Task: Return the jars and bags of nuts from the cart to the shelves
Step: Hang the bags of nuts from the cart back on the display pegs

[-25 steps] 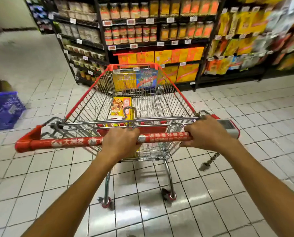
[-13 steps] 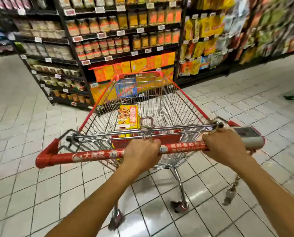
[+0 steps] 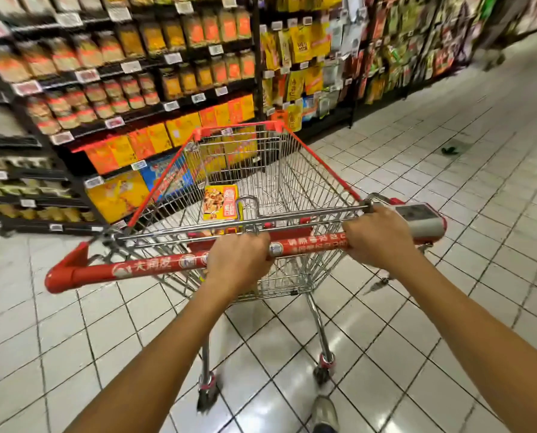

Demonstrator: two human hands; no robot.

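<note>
Both fists wrapped tight round red cart handle (image 3: 154,267): left hand (image 3: 237,257) mid-bar, right hand (image 3: 376,234) near end, probably steering. Yellow nut bag (image 3: 220,202) just beyond grip, shelves (image 3: 129,70) further ahead-left.

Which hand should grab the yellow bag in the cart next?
Left, probably. Both hands grip the cart handle, but the left hand sits straight behind the yellow bag; the right hand is near the handle's right end.
</note>
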